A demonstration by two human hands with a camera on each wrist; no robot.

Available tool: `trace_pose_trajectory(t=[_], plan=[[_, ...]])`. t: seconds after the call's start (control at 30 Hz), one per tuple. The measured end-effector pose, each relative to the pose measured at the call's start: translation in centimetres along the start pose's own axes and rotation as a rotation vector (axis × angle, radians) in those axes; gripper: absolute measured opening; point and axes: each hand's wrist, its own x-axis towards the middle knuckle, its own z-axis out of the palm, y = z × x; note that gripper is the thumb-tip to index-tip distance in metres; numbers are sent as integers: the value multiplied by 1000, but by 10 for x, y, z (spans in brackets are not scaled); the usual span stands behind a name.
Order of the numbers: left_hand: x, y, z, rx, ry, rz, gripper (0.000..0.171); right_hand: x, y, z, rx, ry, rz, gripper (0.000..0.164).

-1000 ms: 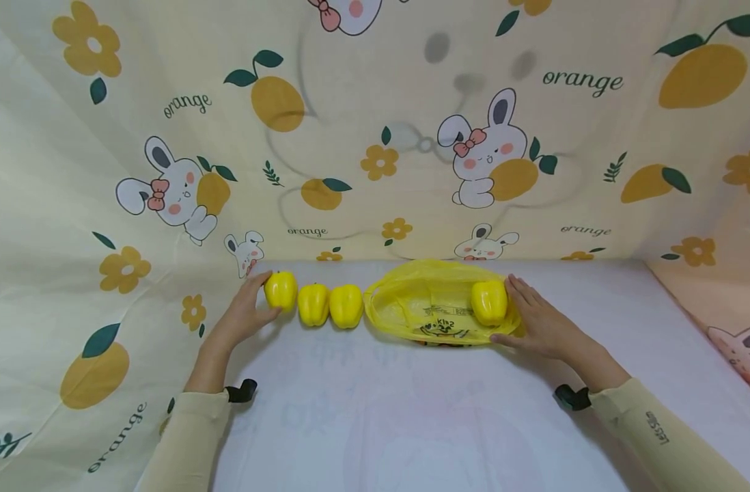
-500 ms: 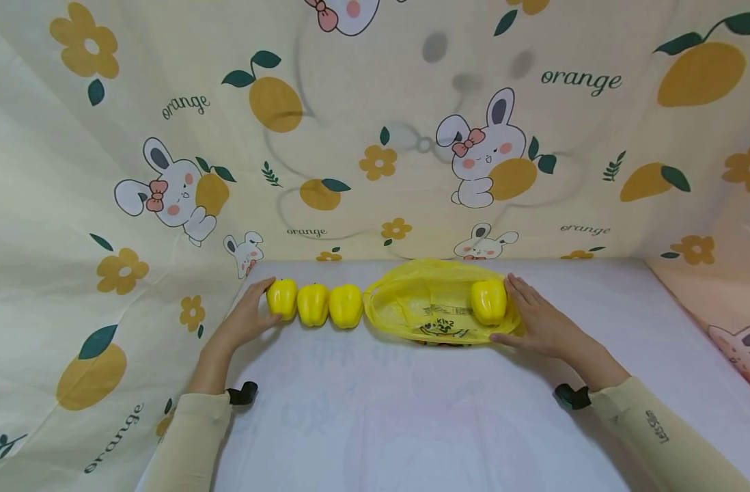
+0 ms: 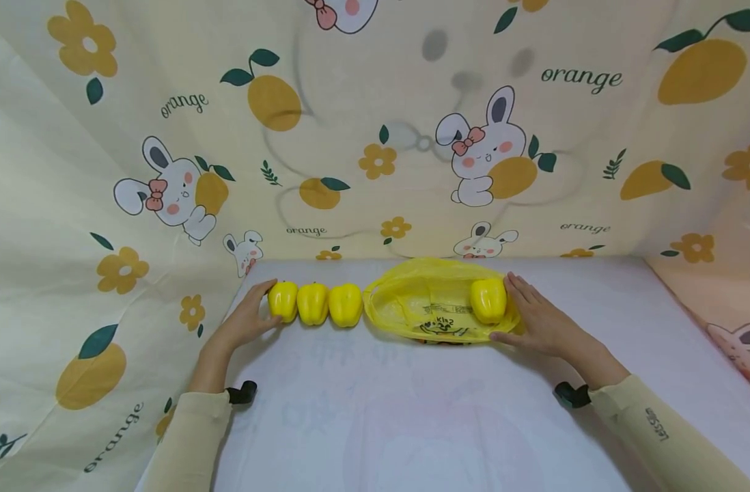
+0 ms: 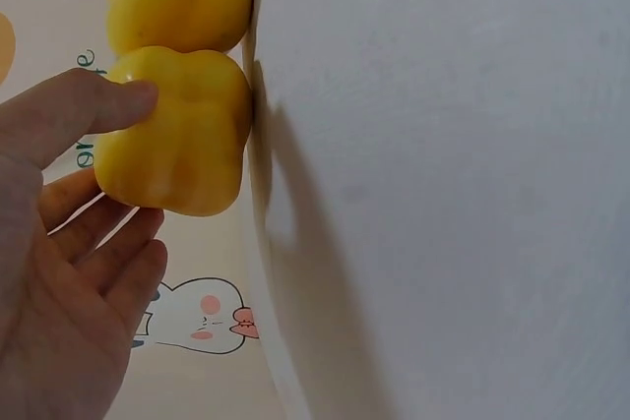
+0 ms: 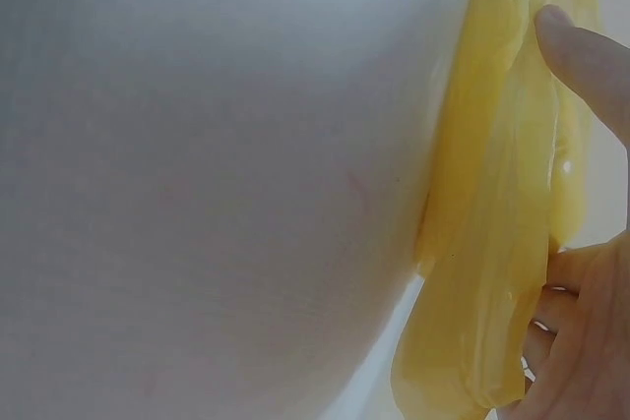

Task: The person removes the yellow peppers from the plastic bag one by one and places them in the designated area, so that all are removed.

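Three yellow bell peppers stand side by side on the white table. My left hand (image 3: 247, 316) holds the leftmost bell pepper (image 3: 283, 302), thumb on its near side and fingertips at its far side. In the left wrist view the thumb (image 4: 128, 103) lies across that pepper's skin, and the other fingers curve loosely below it. To the right of the row lies a thin yellow plastic bag (image 3: 406, 307), its mouth spread wide. Another bell pepper (image 3: 489, 301) sits inside at the right end. My right hand (image 3: 544, 324) rests against that end, fingers extended and thumb along the rim.
Behind the table (image 3: 375, 410) hangs a cream cloth (image 3: 363, 82) printed with rabbits, oranges and flowers. It also covers the left side, and a pinkish sheet (image 3: 707, 287) borders the right. The middle bell pepper (image 3: 313, 304) and the right one (image 3: 345, 305) fill the gap up to the bag.
The left hand has lowered the leftmost pepper slightly down and right, into line with the other two. The right hand, the bag and the pepper inside have stayed put.
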Motion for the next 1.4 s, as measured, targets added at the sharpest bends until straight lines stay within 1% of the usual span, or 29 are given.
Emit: trace_pose_trajectory(t=[0.27, 0.57, 0.83, 1.1, 1.4], plan=[[-1, 0, 0, -7, -20, -45, 91, 1, -1, 0, 9, 4, -3, 132], [-1, -2, 1, -10, -25, -44, 93, 1, 0, 0, 5, 4, -7, 133], [-1, -1, 1, -28, -30, -28, 92, 1, -1, -1, 7, 8, -10, 132], [-1, 1, 0, -23, -32, -41, 94, 0, -1, -2, 12, 7, -9, 132], [-2, 3, -1, -13, -39, -49, 92, 1, -1, -2, 1, 4, -12, 133]])
